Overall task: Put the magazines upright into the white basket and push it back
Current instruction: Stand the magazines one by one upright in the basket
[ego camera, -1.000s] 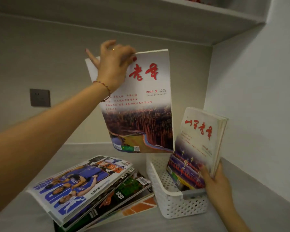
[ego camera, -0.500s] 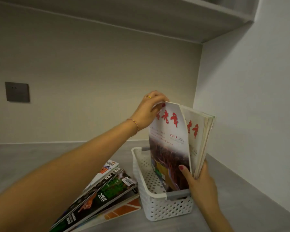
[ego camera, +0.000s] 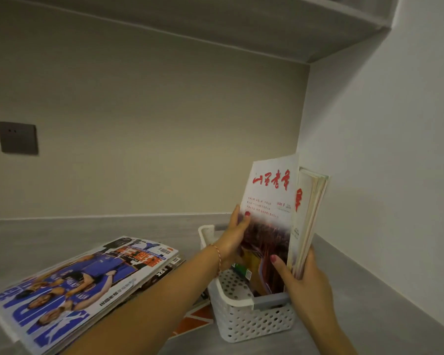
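Both hands are clamped on the upright magazines. The left hand (ego camera: 232, 242), fingers curled, pinches the left edge of the front magazine (ego camera: 269, 213), thumb flat on the cover; the right hand (ego camera: 301, 280) wraps the bundle of magazines (ego camera: 309, 213) behind it from below, thumb across the front cover, fingers behind and out of sight. Half a second ago the left hand gripped the top corner of that front cover; now it sits lower, partway down the side, and the front magazine stands squarer to the camera, its red title fully readable.

Sweeping from the left: a dark wall socket (ego camera: 18, 137) at nine o'clock on the back wall, lower in the picture than it was a second ago. Below it, at seven to eight o'clock, the stack of magazines (ego camera: 82, 283) lies flat on the grey counter (ego camera: 49, 234), and the basketball cover on top is back in view after being cut off half a second ago. The left forearm crosses over the stack's right corner, an orange cover peeking out underneath.

Moving on to five o'clock: the white basket (ego camera: 251, 326), perforated, with a grey handle at its near rim, sits on the counter just beside the stack, well forward of the back wall. The upright magazines stand inside it, bottoms down in the right half, leaning slightly right, toward the side wall (ego camera: 385, 175). Overhead at one o'clock, a grey shelf (ego camera: 267, 29).
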